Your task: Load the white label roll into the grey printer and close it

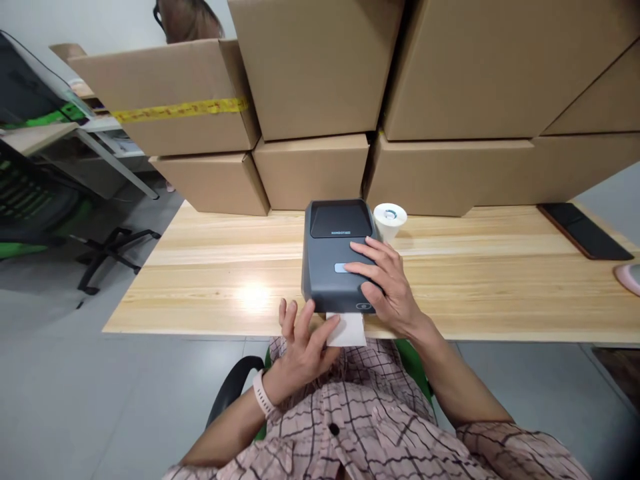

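A dark grey label printer [325, 283] sits near the front edge of the wooden table. Out of its front slot comes a blank white paper label [350, 330], hanging past the table edge. My left hand [303, 343] has the label's left side between index finger and thumb; the thumb tip is partly hidden, and the other fingers are spread beside the printer's lower left corner. Over the printer's right side lies my right hand [390, 283], fingers apart, one fingertip at the light oblong button [341, 268]. It grips nothing.
A white paper roll [390, 219] stands right of the printer. Stacked cardboard boxes [310, 73] line the table's back. A dark phone [585, 230] and a pinkish rounded object [627, 277] lie at the right. An office chair [107, 247] and another person's head [190, 20] appear left.
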### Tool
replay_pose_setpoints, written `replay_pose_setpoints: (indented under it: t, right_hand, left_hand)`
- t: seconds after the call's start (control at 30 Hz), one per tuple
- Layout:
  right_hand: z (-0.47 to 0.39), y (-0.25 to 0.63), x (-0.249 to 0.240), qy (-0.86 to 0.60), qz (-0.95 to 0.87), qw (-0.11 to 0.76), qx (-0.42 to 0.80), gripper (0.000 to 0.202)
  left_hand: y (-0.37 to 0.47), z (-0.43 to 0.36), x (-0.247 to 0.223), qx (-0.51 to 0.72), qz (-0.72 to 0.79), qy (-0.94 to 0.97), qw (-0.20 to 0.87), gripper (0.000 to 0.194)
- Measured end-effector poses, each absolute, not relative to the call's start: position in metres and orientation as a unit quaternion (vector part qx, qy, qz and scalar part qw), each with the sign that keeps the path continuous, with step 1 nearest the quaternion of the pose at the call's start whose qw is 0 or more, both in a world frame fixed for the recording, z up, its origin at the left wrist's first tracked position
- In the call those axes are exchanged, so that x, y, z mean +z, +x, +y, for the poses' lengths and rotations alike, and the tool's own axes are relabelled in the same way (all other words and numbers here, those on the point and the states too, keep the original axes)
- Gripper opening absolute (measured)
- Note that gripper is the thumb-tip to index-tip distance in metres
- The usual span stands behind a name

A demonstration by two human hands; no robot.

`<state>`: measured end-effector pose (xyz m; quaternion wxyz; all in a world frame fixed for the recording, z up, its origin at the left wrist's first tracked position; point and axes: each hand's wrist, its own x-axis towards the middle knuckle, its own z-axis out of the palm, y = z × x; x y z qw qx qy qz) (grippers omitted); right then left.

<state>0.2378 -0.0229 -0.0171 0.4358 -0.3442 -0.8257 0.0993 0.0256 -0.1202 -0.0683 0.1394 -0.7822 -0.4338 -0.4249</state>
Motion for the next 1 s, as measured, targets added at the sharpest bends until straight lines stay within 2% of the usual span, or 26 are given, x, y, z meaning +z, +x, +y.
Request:
replay_pose_setpoints:
  t: [0.07, 0.17, 0.27, 0.4, 0.5, 0.6, 0.7, 0.8, 0.9, 1.0]
  right_hand:
    - [-0.023, 0.242, -0.006, -0.352, -0.846, 0.393, 0.076, 0.041]
    - [-0.020, 0.245, 0.011, -0.346, -0.877, 0.331, 0.039, 0.049]
    - [-0.017, 0.243, 0.016, -0.326, -0.893, 0.308, 0.025, 0.048]
    - [-0.019, 0.241, 0.007, -0.331, -0.887, 0.319, 0.046, 0.043]
    - [-0.025, 0.247, 0.004, -0.341, -0.863, 0.360, 0.091, 0.059]
    - [-0.025, 0.252, 0.011, -0.326, -0.841, 0.421, 0.096, 0.075]
    - [-0.013, 0.251, 0.027, -0.291, -0.846, 0.443, 0.054, 0.076]
    - [0.014, 0.242, 0.048, -0.280, -0.847, 0.452, 0.004, 0.074]
    - [0.053, 0.234, 0.072, -0.311, -0.830, 0.462, -0.021, 0.071]
    - [0.093, 0.228, 0.094, -0.328, -0.819, 0.470, -0.016, 0.066]
  left_hand:
    - [0.030, -0.116, -0.060, -0.439, -0.435, -0.773, 0.143, 0.018]
    - [0.036, -0.109, -0.049, -0.491, -0.427, -0.744, 0.152, 0.022]
    - [0.039, -0.110, -0.049, -0.498, -0.434, -0.738, 0.138, 0.022]
    - [0.029, -0.112, -0.052, -0.499, -0.413, -0.756, 0.096, 0.010]
    - [0.012, -0.095, -0.040, -0.569, -0.390, -0.718, 0.091, 0.024]
    - [-0.006, -0.056, -0.015, -0.671, -0.409, -0.614, 0.075, 0.025]
    - [-0.018, -0.004, 0.003, -0.709, -0.468, -0.522, -0.079, 0.017]
    - [-0.018, 0.038, 0.003, -0.669, -0.501, -0.479, -0.269, 0.018]
    - [-0.011, 0.053, -0.009, -0.592, -0.504, -0.472, -0.415, 0.039]
    - [-0.003, 0.047, -0.020, -0.530, -0.483, -0.498, -0.487, 0.070]
